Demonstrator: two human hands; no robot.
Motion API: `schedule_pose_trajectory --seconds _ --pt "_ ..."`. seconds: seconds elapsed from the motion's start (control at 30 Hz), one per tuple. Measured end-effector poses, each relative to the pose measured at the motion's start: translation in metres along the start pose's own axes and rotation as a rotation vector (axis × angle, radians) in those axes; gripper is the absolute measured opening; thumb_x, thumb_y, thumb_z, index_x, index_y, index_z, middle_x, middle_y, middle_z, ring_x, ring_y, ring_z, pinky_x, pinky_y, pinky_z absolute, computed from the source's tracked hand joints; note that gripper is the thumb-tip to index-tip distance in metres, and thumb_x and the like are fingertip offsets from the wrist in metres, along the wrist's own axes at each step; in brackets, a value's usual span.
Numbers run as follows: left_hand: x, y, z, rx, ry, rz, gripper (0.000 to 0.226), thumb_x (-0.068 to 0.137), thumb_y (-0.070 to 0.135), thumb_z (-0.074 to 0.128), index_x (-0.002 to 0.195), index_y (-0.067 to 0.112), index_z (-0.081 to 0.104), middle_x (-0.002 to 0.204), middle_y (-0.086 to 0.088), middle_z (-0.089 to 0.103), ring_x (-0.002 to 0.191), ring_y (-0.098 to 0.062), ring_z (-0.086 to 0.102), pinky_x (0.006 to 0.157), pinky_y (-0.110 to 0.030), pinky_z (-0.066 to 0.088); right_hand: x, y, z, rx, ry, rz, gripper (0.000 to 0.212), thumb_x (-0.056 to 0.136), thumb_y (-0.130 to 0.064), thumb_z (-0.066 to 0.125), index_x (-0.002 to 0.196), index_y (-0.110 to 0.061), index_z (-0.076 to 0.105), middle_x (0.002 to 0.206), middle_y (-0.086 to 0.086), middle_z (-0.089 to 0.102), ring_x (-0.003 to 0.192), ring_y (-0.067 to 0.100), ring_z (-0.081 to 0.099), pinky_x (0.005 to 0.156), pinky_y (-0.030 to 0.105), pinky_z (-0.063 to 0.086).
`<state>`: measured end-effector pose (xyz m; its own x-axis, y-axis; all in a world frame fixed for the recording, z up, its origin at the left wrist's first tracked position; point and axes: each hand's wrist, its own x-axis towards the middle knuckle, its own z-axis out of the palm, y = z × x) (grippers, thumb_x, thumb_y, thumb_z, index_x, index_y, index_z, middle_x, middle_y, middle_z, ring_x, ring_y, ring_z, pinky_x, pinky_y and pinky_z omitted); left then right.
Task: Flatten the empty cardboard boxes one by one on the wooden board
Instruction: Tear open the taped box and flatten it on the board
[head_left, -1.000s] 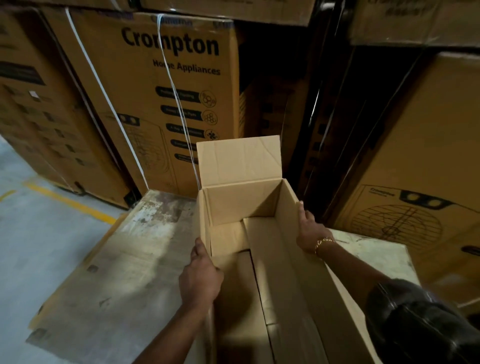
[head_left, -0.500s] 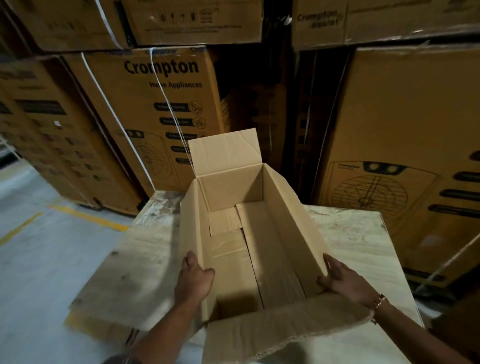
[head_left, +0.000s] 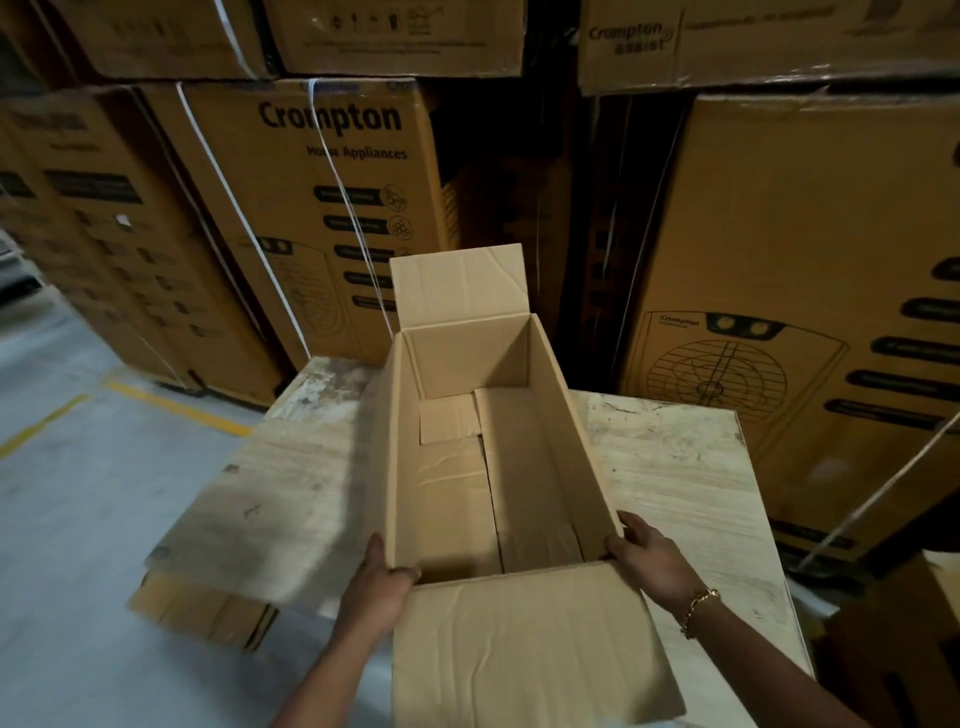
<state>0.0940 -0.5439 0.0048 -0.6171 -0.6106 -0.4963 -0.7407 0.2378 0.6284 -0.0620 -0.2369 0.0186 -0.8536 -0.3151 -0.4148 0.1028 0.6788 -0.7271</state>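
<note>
Both hands clamp the near corners of the open cardboard box (head_left: 467, 467).
Left hand (head_left: 382, 587) grips the left wall, right hand (head_left: 649, 561) the right; box stands upright on the wooden surface (head_left: 675, 478), near flap (head_left: 524, 644) folded outward.

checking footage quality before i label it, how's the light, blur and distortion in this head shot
Head view: dim warehouse light, dark gaps between the stacked cartons; the open box casts a shadow leftward on the wooden board; the board's near left edge is smeared by motion blur; the left hand and right hand are fairly sharp; wide-angle bending tilts the cartons at the frame edges.
</note>
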Motion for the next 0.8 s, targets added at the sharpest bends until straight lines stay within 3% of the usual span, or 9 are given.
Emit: schedule_pose_trajectory --seconds 0.07,0.13,0.2,0.27,0.37,0.47,0.57,0.67,0.8 --pt "0.000 -0.002 -0.006 -0.176 -0.057 -0.008 0.065 0.086 0.013 0.061 0.144 0.031 0.039 0.131 -0.005 0.062 0.107 -0.024 0.062 0.083 -0.031 0.049 -0.019 -0.009 0.006 0.037 0.040 -0.042 0.027 0.088 -0.027 0.061 0.114 -0.030 0.067 0.087 -0.010 0.076 0.082 0.011 0.071 0.085 0.044 0.055" --pt "0.006 -0.007 -0.013 -0.338 -0.093 0.011 0.055 0.080 0.004 0.058 0.127 0.031 0.053 0.119 -0.006 0.070 0.099 -0.022 0.067 0.082 -0.034 0.054 -0.037 -0.021 0.011 -0.001 0.109 -0.086 0.019 0.089 -0.020 0.061 0.094 -0.035 0.070 0.078 -0.013 0.075 0.072 0.005 0.070 0.077 0.040 0.055" --pt "0.015 -0.007 -0.022 -0.420 -0.147 0.030 0.048 0.082 -0.003 0.054 0.120 0.025 0.062 0.107 -0.005 0.074 0.095 -0.023 0.070 0.077 -0.034 0.056 -0.054 -0.041 0.009 -0.086 0.209 -0.100 0.014 0.087 -0.027 0.064 0.082 -0.040 0.068 0.074 -0.017 0.073 0.066 0.000 0.066 0.064 0.030 0.051" --pt "0.025 -0.005 -0.028 -0.463 -0.210 0.052 0.045 0.076 0.000 0.057 0.117 0.017 0.066 0.100 -0.007 0.076 0.090 -0.025 0.070 0.070 -0.031 0.052 -0.071 -0.070 0.000 -0.243 0.321 -0.104 0.006 0.084 -0.043 0.063 0.083 -0.039 0.068 0.075 -0.015 0.073 0.067 0.006 0.065 0.060 0.028 0.050" --pt "0.039 0.000 -0.027 -0.495 -0.308 0.064 0.046 0.070 0.003 0.063 0.115 0.010 0.066 0.098 -0.013 0.076 0.086 -0.027 0.071 0.068 -0.029 0.052 -0.094 -0.122 -0.009 -0.530 0.421 -0.097 0.039 0.081 -0.060 0.054 0.089 -0.025 0.067 0.060 -0.004 0.065 0.058 0.014 0.060 0.056 0.029 0.051" --pt "0.053 0.008 -0.016 -0.540 -0.424 0.036 0.037 0.085 -0.011 0.057 0.113 0.011 0.067 0.099 -0.012 0.076 0.087 -0.028 0.072 0.069 -0.032 0.057 -0.108 -0.172 -0.006 -0.808 0.434 -0.067 0.047 0.084 -0.070 0.044 0.100 -0.029 0.061 0.071 -0.006 0.059 0.066 0.014 0.058 0.056 0.028 0.050" --pt "0.070 0.005 -0.011 -0.418 -0.510 0.072 0.040 0.080 0.004 0.071 0.118 0.015 0.069 0.101 -0.007 0.076 0.090 -0.023 0.073 0.075 -0.033 0.060 -0.103 -0.207 0.019 -0.963 0.455 -0.075 0.046 0.085 -0.073 0.041 0.102 -0.032 0.057 0.078 -0.011 0.058 0.069 0.009 0.060 0.055 0.020 0.049" --pt "0.085 -0.010 -0.016 -0.295 -0.499 0.091 0.061 0.060 0.027 0.079 0.119 0.016 0.068 0.099 0.001 0.076 0.086 -0.015 0.073 0.071 -0.030 0.059 -0.092 -0.223 0.055 -1.006 0.466 -0.119 0.048 0.083 -0.071 0.044 0.102 -0.030 0.059 0.086 -0.010 0.066 0.076 0.011 0.066 0.057 0.022 0.047" --pt "0.090 -0.010 -0.039 -0.306 -0.540 0.064 0.037 0.075 0.039 0.069 0.105 0.017 0.064 0.095 -0.003 0.070 0.083 -0.018 0.068 0.067 -0.024 0.053 -0.083 -0.235 0.089 -0.946 0.487 -0.195 0.047 0.088 -0.068 0.034 0.105 -0.029 0.054 0.094 -0.007 0.066 0.080 0.018 0.067 0.066 0.032 0.056"
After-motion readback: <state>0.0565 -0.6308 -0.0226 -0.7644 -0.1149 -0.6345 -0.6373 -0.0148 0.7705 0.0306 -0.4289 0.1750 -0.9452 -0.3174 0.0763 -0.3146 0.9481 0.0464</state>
